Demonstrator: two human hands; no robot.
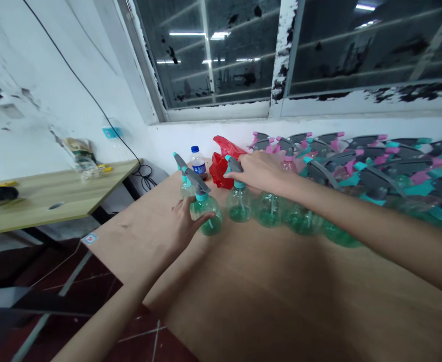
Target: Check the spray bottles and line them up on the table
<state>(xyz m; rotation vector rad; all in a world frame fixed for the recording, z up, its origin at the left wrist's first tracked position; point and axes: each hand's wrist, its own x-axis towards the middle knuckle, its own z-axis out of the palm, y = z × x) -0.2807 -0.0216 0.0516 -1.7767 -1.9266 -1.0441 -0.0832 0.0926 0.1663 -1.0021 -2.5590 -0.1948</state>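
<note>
- Left hand point(183, 222) touches round, clear-green plastic spray bottle point(207, 205); finger grip cannot be told.
- Right hand point(262, 170): fingers clamped on grey-and-teal plastic spray head point(235, 164), farther right.

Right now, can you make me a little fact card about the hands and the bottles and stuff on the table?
Left hand: at a spray bottle, thumb across its front; grip unclear
Right hand: around the grey top of the next bottle
Liquid in both: green, well below the top
Behind them: a red bag, and a blue-capped drink bottle left of it in the picture
To the right: many more spray bottles, with pink or teal parts
Table: brown
Back wall: a window
</note>
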